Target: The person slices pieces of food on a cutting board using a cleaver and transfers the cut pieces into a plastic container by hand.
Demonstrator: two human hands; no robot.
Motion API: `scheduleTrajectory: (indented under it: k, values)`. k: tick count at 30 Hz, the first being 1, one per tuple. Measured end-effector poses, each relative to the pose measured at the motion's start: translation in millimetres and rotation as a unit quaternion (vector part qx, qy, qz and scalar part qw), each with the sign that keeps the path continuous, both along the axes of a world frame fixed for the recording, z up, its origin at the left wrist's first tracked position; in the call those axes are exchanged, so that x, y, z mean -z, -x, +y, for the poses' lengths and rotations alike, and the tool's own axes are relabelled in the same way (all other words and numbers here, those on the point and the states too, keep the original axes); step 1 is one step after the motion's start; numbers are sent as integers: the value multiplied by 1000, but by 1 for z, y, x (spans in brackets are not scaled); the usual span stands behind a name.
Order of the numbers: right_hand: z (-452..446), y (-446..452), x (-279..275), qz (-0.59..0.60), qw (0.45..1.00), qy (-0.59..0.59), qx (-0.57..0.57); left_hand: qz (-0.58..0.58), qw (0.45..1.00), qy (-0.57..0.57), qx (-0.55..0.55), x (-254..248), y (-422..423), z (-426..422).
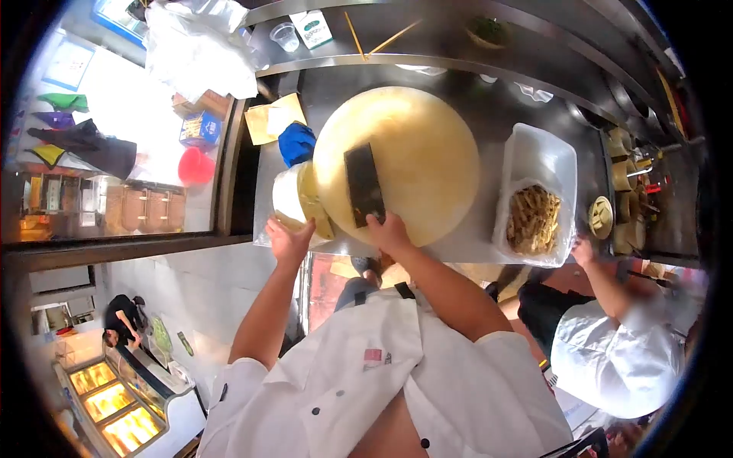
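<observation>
My right hand is closed round the handle end of a dark, broad-bladed cleaver. Its blade lies over the left part of a big round cutting board, whose surface is pale yellow. Left of the board is a white, rounded, tub-like object, with a yellowish strip along its right side. My left hand grips the near edge of that object, thumb and fingers apart around it; what exactly it is I cannot make out.
A blue cloth and a tan paper piece lie beyond the white object. On the right stands a clear plastic bin of brown strips. A co-worker's hand is beside it. Chopsticks rest on the shelf above.
</observation>
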State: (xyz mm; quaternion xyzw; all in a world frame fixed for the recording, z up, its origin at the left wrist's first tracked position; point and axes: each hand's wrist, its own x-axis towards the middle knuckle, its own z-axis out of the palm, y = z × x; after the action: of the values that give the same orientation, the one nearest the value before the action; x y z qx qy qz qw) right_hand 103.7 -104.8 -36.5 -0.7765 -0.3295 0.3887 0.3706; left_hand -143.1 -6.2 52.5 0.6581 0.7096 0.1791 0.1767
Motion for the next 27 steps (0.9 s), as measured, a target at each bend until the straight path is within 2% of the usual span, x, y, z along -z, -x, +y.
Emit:
scheduleTrajectory:
  k: [2, 3, 5, 6, 8, 11, 12, 13, 15, 17, 19, 21, 24, 26, 27]
  values:
    - [-5, -21, -12, -3, 1000, 12, -15, 11, 1000, 10, -4, -1, -1, 0]
    - [-15, -43, -67, -12, 999, 35, -12, 10, 1000, 12, -10, -2, -2, -1]
    - [-35, -89, -85, 142, 987, 78, 15, -1, 1000, 8, -1, -6, -3, -6]
    - [-42, -109, -90, 133, 987, 87, 36, -1, 1000, 9, -7, -4, -2, -9]
    - [-56, -150, -74, 131, 983, 98, 83, 4, 1000, -12, -16, 4, -3, -10]
    - [-63, -185, -51, 161, 981, 93, 60, -15, 1000, 0, -14, -3, -8, -11]
    - [-60, -184, -17, 161, 981, 95, 55, -15, 1000, 8, -8, -6, -9, -12]
    - [-58, -175, 43, -23, 995, 93, 24, -13, 1000, 11, -13, -5, -8, -14]
    - [-41, -148, 26, -80, 987, 136, -12, -15, 1000, -19, -17, -1, -9, -14]
    - [-8, -86, -4, 19, 990, 130, -49, -26, 999, -19, -32, -3, -13, -15]
    - [18, -22, -6, 13, 992, 64, -110, -38, 998, -20, -48, -6, -11, -19]
    - [39, 28, -31, 16, 987, 41, -152, -27, 998, -10, -54, -8, -13, -17]
    - [42, 58, -16, -26, 982, 15, -188, -49, 997, -17, -55, 0, -1, -16]
    - [42, 63, -27, -49, 976, 8, -214, -75, 995, -52, -31, 17, 15, -16]
    - [40, 64, -53, -55, 976, 22, -211, -84, 994, -69, -22, 27, 24, -17]
